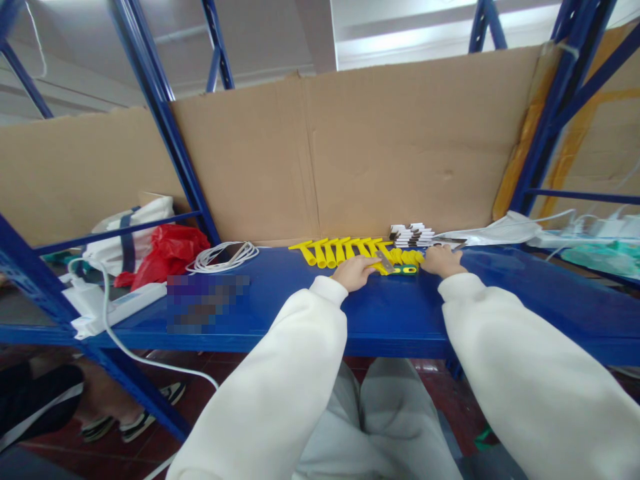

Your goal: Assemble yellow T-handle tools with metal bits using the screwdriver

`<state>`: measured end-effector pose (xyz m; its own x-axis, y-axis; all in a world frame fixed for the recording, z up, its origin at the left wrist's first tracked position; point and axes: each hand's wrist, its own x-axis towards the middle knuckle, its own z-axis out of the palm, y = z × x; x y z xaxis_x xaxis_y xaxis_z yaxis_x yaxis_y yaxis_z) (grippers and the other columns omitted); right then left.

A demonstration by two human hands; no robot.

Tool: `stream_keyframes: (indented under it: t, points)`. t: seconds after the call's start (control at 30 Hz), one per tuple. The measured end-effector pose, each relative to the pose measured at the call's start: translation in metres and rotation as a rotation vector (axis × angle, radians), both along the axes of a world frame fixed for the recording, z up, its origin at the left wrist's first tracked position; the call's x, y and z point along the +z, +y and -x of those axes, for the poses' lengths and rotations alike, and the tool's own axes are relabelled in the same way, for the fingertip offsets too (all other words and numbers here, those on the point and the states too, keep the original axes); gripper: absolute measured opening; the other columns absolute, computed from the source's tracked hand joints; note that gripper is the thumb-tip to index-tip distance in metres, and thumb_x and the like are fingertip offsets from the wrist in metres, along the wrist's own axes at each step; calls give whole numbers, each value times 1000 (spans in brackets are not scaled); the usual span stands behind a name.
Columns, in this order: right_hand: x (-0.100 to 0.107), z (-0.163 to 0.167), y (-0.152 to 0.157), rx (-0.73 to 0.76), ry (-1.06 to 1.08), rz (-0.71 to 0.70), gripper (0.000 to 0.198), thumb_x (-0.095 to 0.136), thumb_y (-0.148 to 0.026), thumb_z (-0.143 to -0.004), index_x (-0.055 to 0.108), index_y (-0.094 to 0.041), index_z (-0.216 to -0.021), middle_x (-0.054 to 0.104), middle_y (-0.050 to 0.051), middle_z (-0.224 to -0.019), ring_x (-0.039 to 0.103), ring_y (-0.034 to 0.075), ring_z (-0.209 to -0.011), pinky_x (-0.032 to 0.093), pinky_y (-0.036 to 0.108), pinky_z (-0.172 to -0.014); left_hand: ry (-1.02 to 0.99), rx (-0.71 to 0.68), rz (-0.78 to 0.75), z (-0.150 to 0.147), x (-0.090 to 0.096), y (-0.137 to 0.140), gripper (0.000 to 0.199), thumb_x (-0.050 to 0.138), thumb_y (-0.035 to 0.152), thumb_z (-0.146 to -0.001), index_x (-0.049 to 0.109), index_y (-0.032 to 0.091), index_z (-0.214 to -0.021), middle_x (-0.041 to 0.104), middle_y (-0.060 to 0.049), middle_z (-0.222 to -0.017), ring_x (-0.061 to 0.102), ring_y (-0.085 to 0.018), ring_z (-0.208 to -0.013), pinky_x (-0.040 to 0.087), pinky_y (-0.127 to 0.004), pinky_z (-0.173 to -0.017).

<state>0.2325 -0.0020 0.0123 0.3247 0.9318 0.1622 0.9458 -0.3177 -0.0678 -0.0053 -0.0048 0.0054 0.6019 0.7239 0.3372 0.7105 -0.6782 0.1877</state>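
My left hand is closed around a yellow handled tool, with a flat grey blade-like piece at its far end. It sits just in front of a row of yellow T-shaped tools laid side by side. Beside the grey piece lies a green and yellow part. My right hand has its fingers curled together at the right end of small yellow pieces; what they hold, if anything, is too small to tell. Right behind it is a pile of white pieces with dark ends.
A blue shelf carries everything, backed by a cardboard sheet. Leftward are a coiled white cable, a red plastic bag and a power strip. White plastic lies to the right. Another person's legs show lower left.
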Motion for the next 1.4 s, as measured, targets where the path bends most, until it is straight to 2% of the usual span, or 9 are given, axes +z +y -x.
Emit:
stream_keyframes:
  t: [0.3,0.5,0.63,0.73,0.9,1.07,1.2,1.3,1.4]
  points:
    - [-3,-6,3,-78,111,-77,50,55,-27,-85,66,-9,-130,63,25,-135,54,38,-132,37,55,-107,31,4,-11,0,1,-2,43,48,24,-102,61,23,-143,67,-9,-137,64,-24,-124,50,-35,-106]
    - [-2,-13,11,-122,205,-415,33,56,-21,-82,75,-9,-106,72,25,-112,66,38,-113,46,52,-98,15,12,-26,1,-1,-1,42,50,25,-101,63,26,-141,69,-8,-134,66,-23,-121,51,-33,-105]
    - [2,-12,15,0,459,-623,21,59,-25,-83,74,-11,-90,75,20,-100,68,34,-104,51,43,-91,27,8,-27,2,-1,-1,43,49,26,-102,62,26,-142,69,-7,-135,65,-23,-123,51,-33,-105]
    - [4,-4,16,115,792,-686,11,63,-23,-82,66,-15,-76,73,11,-83,69,25,-86,54,34,-80,41,7,-32,3,-1,-1,43,49,26,-102,62,26,-143,68,-7,-136,65,-23,-124,51,-33,-105]
    - [9,19,5,118,1256,-623,16,61,-21,-89,56,-20,-74,59,-1,-58,56,12,-51,47,22,-49,38,10,-47,3,-2,-1,42,51,27,-101,62,28,-142,69,-7,-135,66,-23,-121,52,-34,-104]
    - [14,30,-9,157,1505,-348,13,58,-14,-91,58,-18,-78,63,1,-56,57,12,-46,45,20,-42,38,5,-44,3,-2,0,42,53,26,-100,62,26,-141,69,-7,-135,65,-23,-124,52,-34,-105]
    - [13,33,-11,272,1583,-177,10,63,-10,-86,61,-17,-79,66,1,-60,57,11,-47,46,19,-45,31,5,-16,2,-1,-1,45,55,26,-100,58,25,-145,67,-8,-140,63,-24,-129,49,-35,-109]
    - [11,36,-13,363,1579,-171,13,72,-9,-79,62,-18,-75,68,1,-63,62,12,-55,52,20,-53,-1,39,25,0,-1,-2,56,59,27,-98,48,23,-153,62,-11,-146,59,-25,-134,47,-37,-111]
    - [9,39,-15,401,1477,-190,19,82,-18,-72,63,-17,-69,66,1,-62,60,12,-57,48,21,-53,-39,80,61,-1,-1,-2,65,61,29,-97,39,23,-157,66,-14,-140,62,-26,-131,48,-39,-110]
